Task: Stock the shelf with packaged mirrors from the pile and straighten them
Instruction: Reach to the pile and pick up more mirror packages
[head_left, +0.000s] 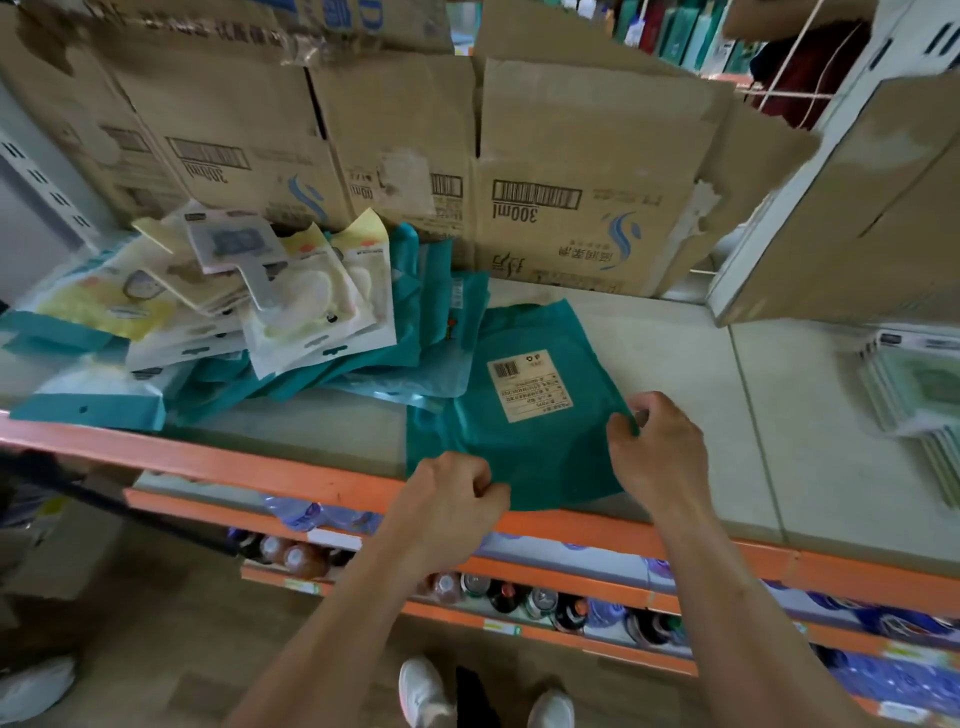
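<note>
just now both hands grip one flat teal plastic packet with a white barcode label (524, 410), lying on the pale shelf board (701, 395) at its near orange edge. left hand (447, 501) pinches the near left corner, right hand (657, 444) pinches the right edge. the loose pile of teal, white and yellow packets (249, 312) sits to the far left, before brown cardboard boxes (571, 197).

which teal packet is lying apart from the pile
The teal packet with the barcode label, pinched by the left hand and right hand near the shelf edge; others overlap in the pile.
</note>
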